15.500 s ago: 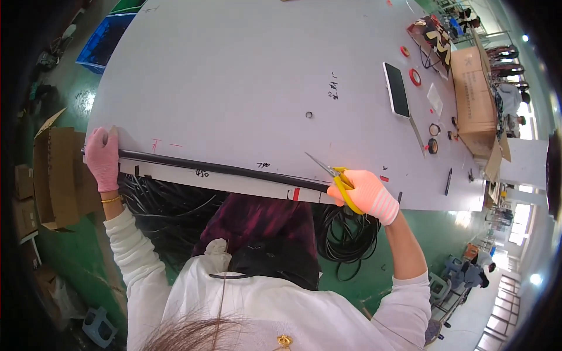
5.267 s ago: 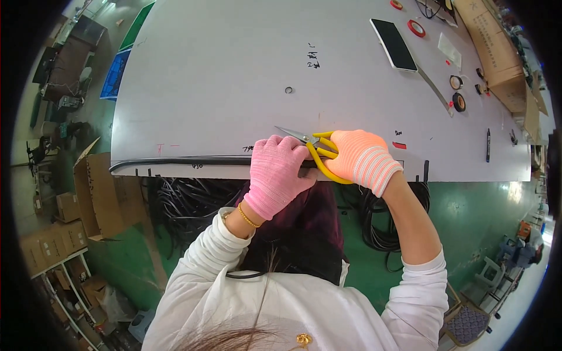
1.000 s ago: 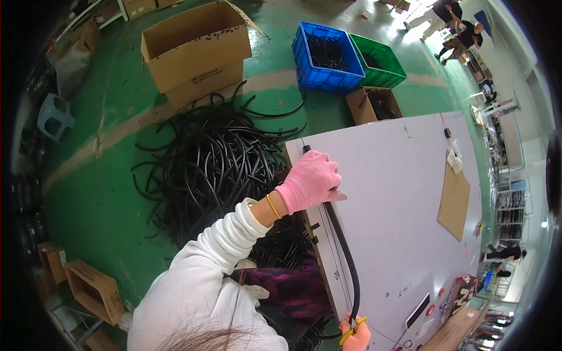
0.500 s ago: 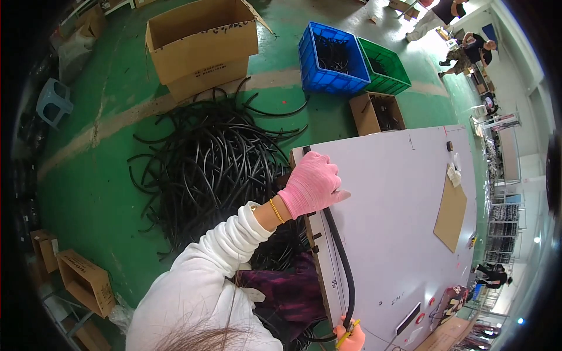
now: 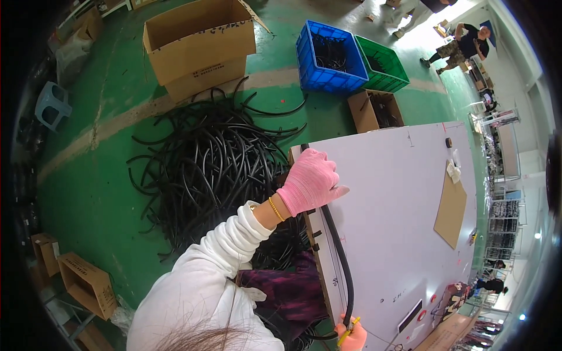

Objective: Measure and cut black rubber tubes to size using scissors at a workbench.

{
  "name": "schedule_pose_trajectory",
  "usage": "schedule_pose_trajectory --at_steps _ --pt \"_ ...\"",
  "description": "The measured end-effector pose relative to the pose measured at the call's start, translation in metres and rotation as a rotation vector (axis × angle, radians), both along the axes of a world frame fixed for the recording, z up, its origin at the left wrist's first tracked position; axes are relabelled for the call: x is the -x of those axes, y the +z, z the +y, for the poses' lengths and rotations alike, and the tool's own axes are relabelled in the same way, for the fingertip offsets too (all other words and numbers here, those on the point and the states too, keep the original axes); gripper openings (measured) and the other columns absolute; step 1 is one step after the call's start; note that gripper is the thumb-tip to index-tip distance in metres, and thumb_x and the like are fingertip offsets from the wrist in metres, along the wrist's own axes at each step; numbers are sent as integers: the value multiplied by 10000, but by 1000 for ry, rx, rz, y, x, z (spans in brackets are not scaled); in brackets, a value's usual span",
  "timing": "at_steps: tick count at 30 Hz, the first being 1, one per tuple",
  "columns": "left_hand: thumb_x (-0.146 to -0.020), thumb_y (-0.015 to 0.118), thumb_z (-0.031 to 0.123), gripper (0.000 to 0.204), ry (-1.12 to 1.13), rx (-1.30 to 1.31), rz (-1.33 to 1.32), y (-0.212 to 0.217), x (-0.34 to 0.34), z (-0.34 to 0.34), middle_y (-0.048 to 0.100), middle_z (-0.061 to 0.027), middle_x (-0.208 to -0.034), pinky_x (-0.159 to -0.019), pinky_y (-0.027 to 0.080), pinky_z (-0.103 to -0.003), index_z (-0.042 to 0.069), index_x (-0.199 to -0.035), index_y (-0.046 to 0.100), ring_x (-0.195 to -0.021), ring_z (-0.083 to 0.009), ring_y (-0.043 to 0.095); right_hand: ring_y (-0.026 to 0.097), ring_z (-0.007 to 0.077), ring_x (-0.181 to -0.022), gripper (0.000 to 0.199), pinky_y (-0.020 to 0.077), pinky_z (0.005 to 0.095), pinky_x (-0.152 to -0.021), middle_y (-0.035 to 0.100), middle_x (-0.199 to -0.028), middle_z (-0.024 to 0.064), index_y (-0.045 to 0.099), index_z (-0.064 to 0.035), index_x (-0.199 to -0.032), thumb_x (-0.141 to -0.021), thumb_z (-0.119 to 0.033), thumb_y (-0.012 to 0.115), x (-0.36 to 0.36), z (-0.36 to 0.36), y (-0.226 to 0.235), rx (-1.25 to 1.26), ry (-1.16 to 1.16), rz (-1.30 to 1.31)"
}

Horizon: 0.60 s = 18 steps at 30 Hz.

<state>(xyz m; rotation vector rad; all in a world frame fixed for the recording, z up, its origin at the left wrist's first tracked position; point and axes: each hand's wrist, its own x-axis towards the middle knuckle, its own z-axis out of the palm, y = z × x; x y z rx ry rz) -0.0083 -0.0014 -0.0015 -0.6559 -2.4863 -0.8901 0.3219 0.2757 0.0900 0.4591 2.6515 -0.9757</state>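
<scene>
A long black rubber hose [image 5: 341,247] curves along the left edge of the white worktable [image 5: 392,193]. My left hand [image 5: 310,181], in a pink knitted glove, is closed round the hose near its far end, the thumb pointing right. A short end of the hose shows just beyond the fist. At the bottom of the view my right hand [image 5: 355,338], also gloved, grips a yellow-handled hand tool [image 5: 345,331] against the nearer stretch of hose. Its jaws are too small to make out. Past the tool, the hose bends left below the table edge.
A large heap of black hoses [image 5: 205,158] lies on the floor left of the table. Beyond stand an open carton [image 5: 199,50], a blue crate [image 5: 331,58], a green crate [image 5: 383,64] and a small carton [image 5: 374,111]. A cardboard sheet [image 5: 451,210] lies on the table.
Both hands keep their places on the hose and the tool, with hardly any movement. In the background, people have shifted position.
</scene>
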Motion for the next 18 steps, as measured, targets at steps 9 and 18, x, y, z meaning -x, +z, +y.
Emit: schedule_pose_trajectory --at_steps 9,18 --pt "-792 713 417 424 -12 24 -19 1 1 -1 555 -42 -640 -789 425 -413 99 -532 608 -757 -270 567 578 177 -712 290 491 285 -676 682 -883 84 671 -49 -1180 -896 10 667 0 -3 0 71 -60 3" --pt "-703 728 305 273 -25 79 -18 3 8 0 607 -89 -667 -726 464 -426 93 -557 636 -757 -304 611 590 208 -677 315 486 320 -660 639 -747 84 685 -25 -1061 -765 -71 780 -15 16 -13 -10 -91 -18"
